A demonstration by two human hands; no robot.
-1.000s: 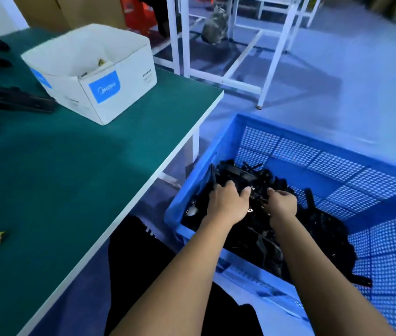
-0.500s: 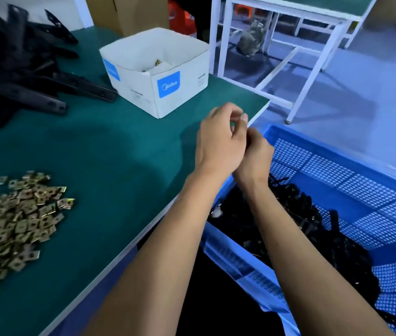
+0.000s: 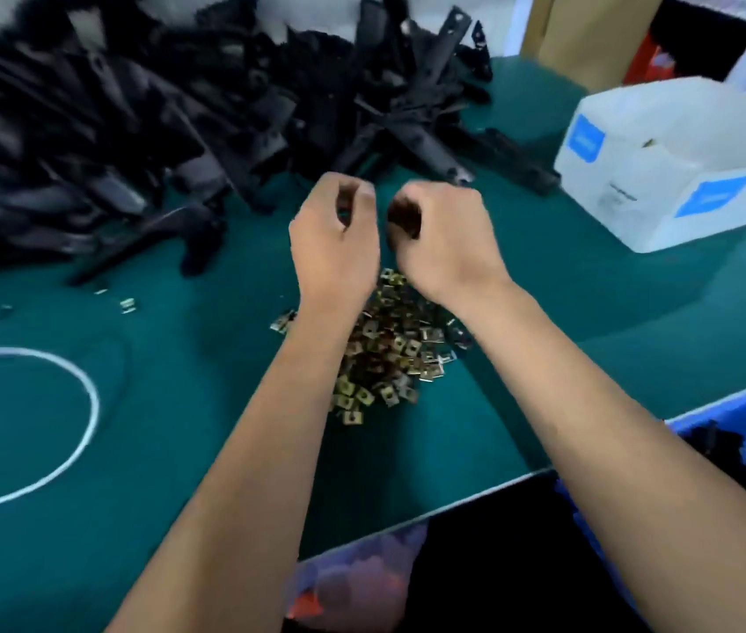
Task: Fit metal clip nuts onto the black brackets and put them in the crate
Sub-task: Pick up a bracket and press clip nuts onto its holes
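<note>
Clip nuts point(image 3: 389, 354) — small, stiff, likely slippery; heaped on the table point(image 3: 179, 427) beneath our wrists; we pinch edges. Black brackets point(image 3: 142, 121) — rigid, light, piled behind; grip mid-length. Left hand point(image 3: 337, 242), right hand point(image 3: 446, 239): fingers curled, seemingly empty.

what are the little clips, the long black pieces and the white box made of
Clips: plated metal by the look, brassy yellow with glints. Black brackets: matte black, probably coated metal or plastic; blur leaves it open. White box: cardboard, seemingly, with folded walls and blue printed labels.
</note>
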